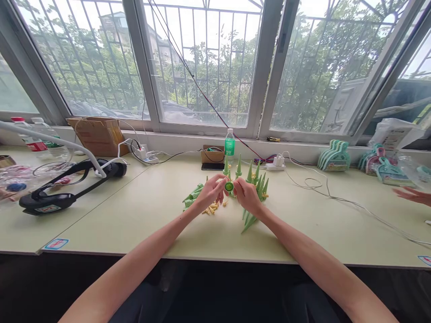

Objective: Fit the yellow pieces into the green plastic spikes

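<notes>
A green hollow cone-shaped piece (229, 186) is raised over the table, its round open end facing me. My left hand (212, 190) pinches it from the left between thumb and fingers. My right hand (247, 194) is closed at its right side, fingertips against it; whether a small part is also in those fingers is hidden. Small yellow pieces (211, 209) lie loose below my left hand. Green cones (239, 166) stand upright behind my hands, and more green cones (249, 220) lie by my right wrist. Further green tubular pieces (191, 196) lie left of my left hand.
A green-labelled bottle (229, 143), an open cardboard box (213, 155) and a dark phone (212, 166) stand or lie behind. On the left is a black headset (67, 184). White cables (330, 196) run across the right side. Another person's hand (412, 195) shows at the right edge.
</notes>
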A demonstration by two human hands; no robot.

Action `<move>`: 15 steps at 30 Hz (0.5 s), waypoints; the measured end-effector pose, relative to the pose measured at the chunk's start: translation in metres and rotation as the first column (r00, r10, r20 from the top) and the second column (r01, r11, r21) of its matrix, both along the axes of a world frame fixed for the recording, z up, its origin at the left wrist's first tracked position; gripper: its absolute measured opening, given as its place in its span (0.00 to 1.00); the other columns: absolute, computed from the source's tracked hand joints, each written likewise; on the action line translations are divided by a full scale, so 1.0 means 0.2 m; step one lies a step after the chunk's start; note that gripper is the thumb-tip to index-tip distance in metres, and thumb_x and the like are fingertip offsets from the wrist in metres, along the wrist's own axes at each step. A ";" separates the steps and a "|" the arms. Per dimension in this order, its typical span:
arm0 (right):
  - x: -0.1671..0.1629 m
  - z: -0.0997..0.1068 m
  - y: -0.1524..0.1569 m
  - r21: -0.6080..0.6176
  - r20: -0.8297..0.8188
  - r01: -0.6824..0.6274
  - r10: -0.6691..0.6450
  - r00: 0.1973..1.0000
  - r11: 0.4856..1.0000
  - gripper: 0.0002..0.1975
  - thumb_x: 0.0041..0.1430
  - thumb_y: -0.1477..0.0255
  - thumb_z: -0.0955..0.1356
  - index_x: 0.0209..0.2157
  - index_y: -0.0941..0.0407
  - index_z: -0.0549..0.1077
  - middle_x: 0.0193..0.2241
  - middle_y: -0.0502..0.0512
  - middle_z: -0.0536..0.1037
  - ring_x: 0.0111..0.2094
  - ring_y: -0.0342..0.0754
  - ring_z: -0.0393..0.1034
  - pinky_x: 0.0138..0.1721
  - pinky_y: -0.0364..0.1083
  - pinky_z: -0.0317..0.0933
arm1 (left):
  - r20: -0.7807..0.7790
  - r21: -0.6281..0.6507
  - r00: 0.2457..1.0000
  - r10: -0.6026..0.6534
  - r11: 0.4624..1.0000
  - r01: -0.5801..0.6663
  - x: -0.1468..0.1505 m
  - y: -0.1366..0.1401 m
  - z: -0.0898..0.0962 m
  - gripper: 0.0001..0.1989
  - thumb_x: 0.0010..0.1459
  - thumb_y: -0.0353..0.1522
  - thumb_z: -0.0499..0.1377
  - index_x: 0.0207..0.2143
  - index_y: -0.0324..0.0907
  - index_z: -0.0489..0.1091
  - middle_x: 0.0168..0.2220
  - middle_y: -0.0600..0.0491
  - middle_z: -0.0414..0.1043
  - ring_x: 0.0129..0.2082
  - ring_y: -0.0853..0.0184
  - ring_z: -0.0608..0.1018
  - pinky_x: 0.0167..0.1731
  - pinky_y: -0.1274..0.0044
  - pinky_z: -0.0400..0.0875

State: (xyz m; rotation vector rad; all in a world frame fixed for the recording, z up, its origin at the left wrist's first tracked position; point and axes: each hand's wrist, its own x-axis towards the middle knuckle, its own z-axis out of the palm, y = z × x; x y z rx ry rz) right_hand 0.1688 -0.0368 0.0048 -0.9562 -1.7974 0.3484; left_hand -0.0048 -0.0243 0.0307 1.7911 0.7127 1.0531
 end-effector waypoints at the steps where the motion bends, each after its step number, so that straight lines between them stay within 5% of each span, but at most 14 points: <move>1: 0.00 0.00 0.00 -0.007 0.001 0.002 -0.002 1.000 1.000 0.19 0.69 0.60 0.55 0.26 0.55 0.60 0.17 0.46 0.65 0.17 0.40 0.58 0.25 0.41 0.55 | -0.011 0.025 1.000 0.003 1.000 -0.003 0.00 0.00 0.00 0.23 0.61 0.49 0.52 0.45 0.39 0.64 0.21 0.56 0.71 0.13 0.73 0.71 0.12 0.84 0.60; 6: 0.01 0.01 0.00 -0.030 0.010 0.001 -0.001 1.000 1.000 0.19 0.69 0.60 0.55 0.26 0.54 0.58 0.15 0.45 0.63 0.17 0.40 0.56 0.24 0.41 0.53 | -0.042 0.089 0.999 0.011 0.996 -0.007 -0.01 0.00 -0.01 0.22 0.61 0.47 0.54 0.47 0.40 0.64 0.20 0.58 0.68 0.14 0.74 0.71 0.13 0.85 0.60; 15: 0.01 0.00 0.02 -0.060 0.021 -0.004 0.005 1.000 0.998 0.19 0.69 0.59 0.54 0.25 0.53 0.55 0.16 0.44 0.59 0.17 0.40 0.53 0.23 0.41 0.50 | -0.090 0.225 0.995 0.051 0.974 -0.030 -0.01 0.01 -0.04 0.19 0.61 0.44 0.56 0.49 0.43 0.61 0.36 0.54 0.66 0.18 0.78 0.72 0.17 0.84 0.66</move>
